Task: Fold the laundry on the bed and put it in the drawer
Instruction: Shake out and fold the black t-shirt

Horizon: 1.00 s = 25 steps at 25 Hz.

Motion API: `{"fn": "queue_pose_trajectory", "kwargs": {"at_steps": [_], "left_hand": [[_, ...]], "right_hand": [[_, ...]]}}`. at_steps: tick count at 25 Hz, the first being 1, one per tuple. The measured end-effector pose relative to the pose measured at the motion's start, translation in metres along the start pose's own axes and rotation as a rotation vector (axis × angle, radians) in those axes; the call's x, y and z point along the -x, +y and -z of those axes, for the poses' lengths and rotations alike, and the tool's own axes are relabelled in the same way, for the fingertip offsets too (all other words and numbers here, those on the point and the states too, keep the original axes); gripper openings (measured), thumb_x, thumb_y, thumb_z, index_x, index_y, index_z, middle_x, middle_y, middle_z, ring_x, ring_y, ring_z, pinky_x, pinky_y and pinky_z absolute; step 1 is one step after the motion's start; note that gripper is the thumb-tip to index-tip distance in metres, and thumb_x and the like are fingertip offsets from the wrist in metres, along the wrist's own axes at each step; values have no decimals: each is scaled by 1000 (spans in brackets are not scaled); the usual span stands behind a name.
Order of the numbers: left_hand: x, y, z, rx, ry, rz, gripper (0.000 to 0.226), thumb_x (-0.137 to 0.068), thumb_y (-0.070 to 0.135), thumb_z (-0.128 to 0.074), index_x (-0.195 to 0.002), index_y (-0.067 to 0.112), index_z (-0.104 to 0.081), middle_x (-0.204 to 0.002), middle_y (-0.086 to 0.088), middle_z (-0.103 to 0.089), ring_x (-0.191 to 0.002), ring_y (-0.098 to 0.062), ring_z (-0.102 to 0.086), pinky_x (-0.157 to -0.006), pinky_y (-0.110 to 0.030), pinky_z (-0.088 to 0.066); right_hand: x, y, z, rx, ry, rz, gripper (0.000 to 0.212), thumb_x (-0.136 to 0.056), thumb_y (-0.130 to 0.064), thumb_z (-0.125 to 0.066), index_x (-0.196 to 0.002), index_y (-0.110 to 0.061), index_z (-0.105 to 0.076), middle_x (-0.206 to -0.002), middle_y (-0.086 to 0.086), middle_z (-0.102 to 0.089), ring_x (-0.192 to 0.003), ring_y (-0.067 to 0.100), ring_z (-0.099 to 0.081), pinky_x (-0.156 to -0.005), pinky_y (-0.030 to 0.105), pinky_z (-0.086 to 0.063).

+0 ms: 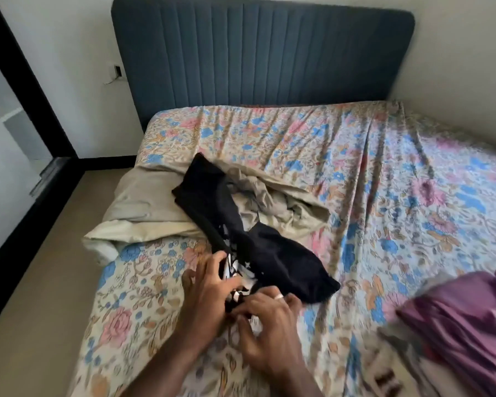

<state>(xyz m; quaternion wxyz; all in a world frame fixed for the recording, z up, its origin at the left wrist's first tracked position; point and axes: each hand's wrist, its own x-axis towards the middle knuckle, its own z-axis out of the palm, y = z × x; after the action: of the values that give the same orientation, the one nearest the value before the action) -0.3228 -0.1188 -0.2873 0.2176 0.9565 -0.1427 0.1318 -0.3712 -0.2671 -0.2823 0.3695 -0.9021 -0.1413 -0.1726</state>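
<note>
A bed (pixel 370 173) with a flowered sheet fills the room, a blue padded headboard (pixel 264 50) at its far end. A beige garment (pixel 143 207) lies crumpled at the left edge. A black garment (pixel 212 204) with white print trails over it toward the near side. A purple garment (pixel 464 319) lies near right. The left hand (pixel 209 296) and right hand (pixel 269 330), fingers curled, both grip the black garment's near end.

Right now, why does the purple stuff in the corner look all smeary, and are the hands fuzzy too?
In the head view, the purple garment at the lower right is streaked with motion blur; the left hand and right hand on the black garment are blurred more mildly; the blue headboard looks sharper, though its edges bow from the wide-angle lens.
</note>
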Motion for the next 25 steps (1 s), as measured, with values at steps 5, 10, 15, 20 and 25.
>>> {"fn": "queue_pose_trajectory", "kwargs": {"at_steps": [5,10,15,20,25], "left_hand": [[69,-8,39,199,11,135,41,-62,47,-90,-95,26,-78,-151,-6,-40,-140,-22,-34,-113,-45,-28],[159,-13,68,557,125,350,59,-68,-13,-84,-95,37,-69,-143,-8,-45,-131,-19,-46,-110,-10,-36],[217,-21,76,615,593,658,76,-73,-26,-53,-103,41,-69,-128,0,-52,-117,-13,-52,-109,-50,-45],[232,-3,90,308,530,489,65,-67,-16,-70,-121,17,-53,-119,-7,-48,-99,-14,-52,-71,-31,-55],[245,42,85,-122,292,24,56,-64,4,-65,-117,19,-57,-111,-9,-54,-98,-22,-54,-84,-42,-51]], "right_hand": [[52,11,27,203,-173,-381,92,-84,-59,-72,-152,-54,-11,-163,-27,-14,-148,9,-23,-118,49,-16],[79,-3,36,332,-122,-374,45,-95,-33,-64,-139,-39,-54,-134,-6,-48,-129,26,-46,-103,48,-31],[121,-35,50,-253,63,-168,14,-97,-31,-69,-84,-34,-72,-92,-13,-66,-85,8,-60,-76,33,-49],[163,-53,44,-1147,84,-667,36,-86,-22,-74,-114,-3,-60,-93,22,-68,-67,26,-68,-48,28,-56],[163,-49,45,-1339,159,-630,60,-85,12,-62,-134,-21,-50,-104,21,-65,-92,37,-65,-68,41,-60]]}}
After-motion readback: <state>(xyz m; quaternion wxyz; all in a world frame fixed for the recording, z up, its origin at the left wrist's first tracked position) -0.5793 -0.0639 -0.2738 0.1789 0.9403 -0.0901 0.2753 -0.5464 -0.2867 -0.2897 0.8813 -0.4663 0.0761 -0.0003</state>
